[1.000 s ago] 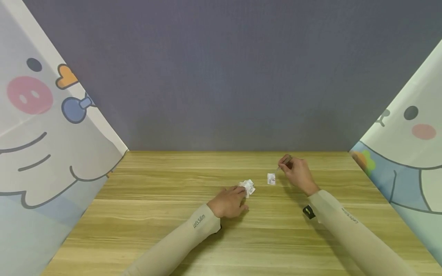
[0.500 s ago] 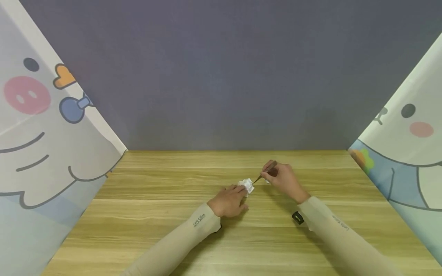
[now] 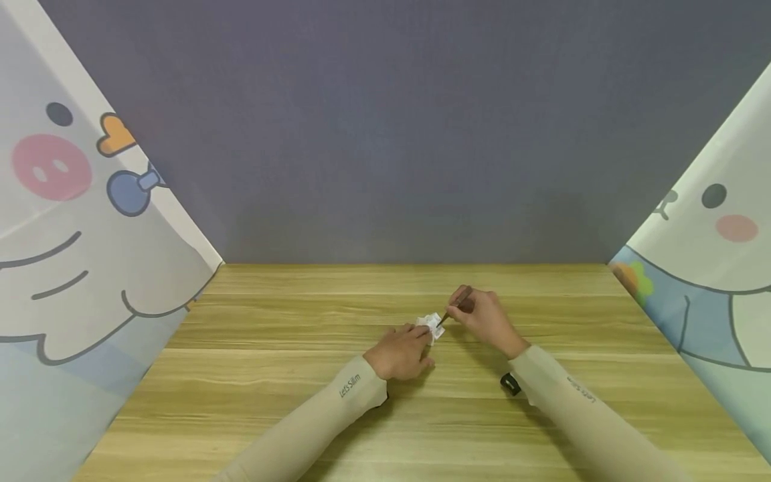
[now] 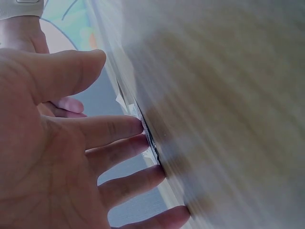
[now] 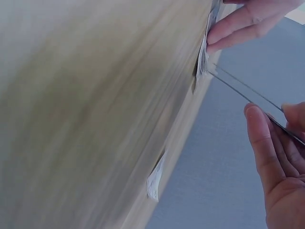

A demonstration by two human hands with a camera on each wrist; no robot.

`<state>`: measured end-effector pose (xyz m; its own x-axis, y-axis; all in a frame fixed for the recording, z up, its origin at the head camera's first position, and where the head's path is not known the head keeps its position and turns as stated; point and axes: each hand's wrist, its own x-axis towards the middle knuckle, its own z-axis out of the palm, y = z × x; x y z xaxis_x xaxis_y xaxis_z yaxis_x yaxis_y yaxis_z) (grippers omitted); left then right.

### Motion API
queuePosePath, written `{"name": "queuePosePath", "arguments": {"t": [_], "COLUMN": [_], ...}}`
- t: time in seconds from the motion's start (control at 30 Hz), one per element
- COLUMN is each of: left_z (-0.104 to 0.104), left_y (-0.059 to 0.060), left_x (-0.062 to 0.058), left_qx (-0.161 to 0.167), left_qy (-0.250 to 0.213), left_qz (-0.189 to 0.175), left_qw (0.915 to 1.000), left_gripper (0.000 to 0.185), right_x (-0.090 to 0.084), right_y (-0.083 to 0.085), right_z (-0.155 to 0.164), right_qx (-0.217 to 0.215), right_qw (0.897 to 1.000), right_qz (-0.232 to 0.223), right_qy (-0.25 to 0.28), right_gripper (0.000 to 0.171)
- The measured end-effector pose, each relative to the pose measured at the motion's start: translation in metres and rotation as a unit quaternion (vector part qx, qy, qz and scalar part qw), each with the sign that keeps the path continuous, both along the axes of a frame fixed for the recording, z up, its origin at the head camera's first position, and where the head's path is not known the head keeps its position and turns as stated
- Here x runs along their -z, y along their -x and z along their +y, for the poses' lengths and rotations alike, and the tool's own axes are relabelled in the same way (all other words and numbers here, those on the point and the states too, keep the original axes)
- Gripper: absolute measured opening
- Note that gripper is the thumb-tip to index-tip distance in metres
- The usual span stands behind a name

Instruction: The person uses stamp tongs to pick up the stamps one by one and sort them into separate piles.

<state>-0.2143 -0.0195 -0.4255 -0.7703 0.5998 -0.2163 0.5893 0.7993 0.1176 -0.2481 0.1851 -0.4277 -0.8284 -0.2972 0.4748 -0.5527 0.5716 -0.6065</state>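
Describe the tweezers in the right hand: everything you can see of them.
The tweezers are thin, dark and metallic-looking, with long, narrow, straight blades tapering to a fine point. The right hand pinches them near the upper end between thumb and fingers, so they slant down and leftward. Their tip reaches the small white pile of packets on the wooden table, which the left hand presses with straight fingers. Whether the tip grips a packet is too small to tell.

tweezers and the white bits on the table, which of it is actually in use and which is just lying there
In use:
tweezers, held by the right hand
small pile of white packets, pressed down by the left hand

Lying about:
single white packet, apart from the pile
wooden table
cartoon side panels
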Motion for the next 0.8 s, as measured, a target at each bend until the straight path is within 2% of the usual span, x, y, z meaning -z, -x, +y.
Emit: {"name": "queuePosePath", "arguments": {"t": [0.33, 0.43, 0.6, 0.8], "left_z": [-0.001, -0.002, -0.002, -0.002], "left_y": [-0.002, -0.003, -0.003, -0.004], "left_x": [0.003, 0.003, 0.003, 0.002], "left_qx": [0.002, 0.002, 0.006, 0.005], "left_qy": [-0.007, -0.008, -0.007, -0.014], "left_qz": [0.003, 0.005, 0.008, 0.009], "left_qw": [1.0, 1.0, 0.9999, 0.9999], "left_gripper": [0.058, 0.057, 0.057, 0.057], "right_x": [0.003, 0.004, -0.001, -0.015], "right_y": [-0.003, -0.003, -0.002, -0.002], "right_z": [-0.009, -0.009, -0.006, 0.002], "right_qx": [-0.018, -0.006, 0.032, 0.054], "right_qw": [0.999, 1.0, 0.998, 0.996], "right_qz": [-0.001, 0.007, 0.049, 0.071], "right_qy": [0.026, 0.027, 0.018, 0.024], "right_gripper": [0.013, 0.012, 0.011, 0.008]}}
